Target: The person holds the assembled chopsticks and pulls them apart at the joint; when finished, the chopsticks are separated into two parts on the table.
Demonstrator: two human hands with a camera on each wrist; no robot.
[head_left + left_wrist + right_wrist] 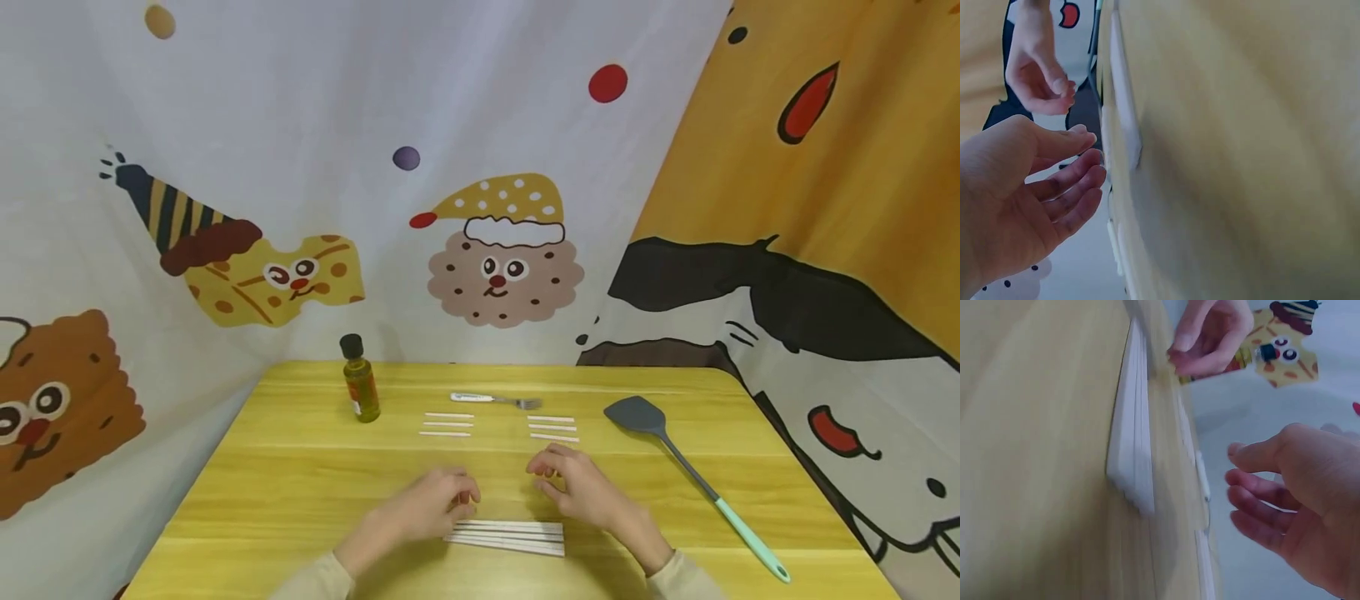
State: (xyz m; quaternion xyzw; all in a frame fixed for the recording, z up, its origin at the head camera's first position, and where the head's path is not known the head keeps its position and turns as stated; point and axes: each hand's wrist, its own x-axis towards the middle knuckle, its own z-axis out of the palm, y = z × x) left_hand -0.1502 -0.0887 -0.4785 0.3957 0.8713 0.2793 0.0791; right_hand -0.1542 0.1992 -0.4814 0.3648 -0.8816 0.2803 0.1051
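Several long white sticks (510,537) lie side by side near the table's front. My left hand (437,505) hovers by their left end, fingers loosely curved, nothing held; in the head view its fingertips overlap the sticks' edge. To the right and a little behind the bundle, my right hand (577,487) is raised with thumb and fingers apart, also holding nothing. In the right wrist view the bundle (1130,419) shows flat on the wood, apart from the right hand (1297,500). Beyond the hands lie three short white sticks (447,424) on the left and three more white sticks (552,427) on the right.
A fork (495,400) with a white handle lies behind the short sticks. The black-capped bottle (362,387) stands at the back left. On the right, a grey spatula (693,475) with a mint handle lies slantwise. A printed curtain (495,100) hangs behind the wooden table (285,475).
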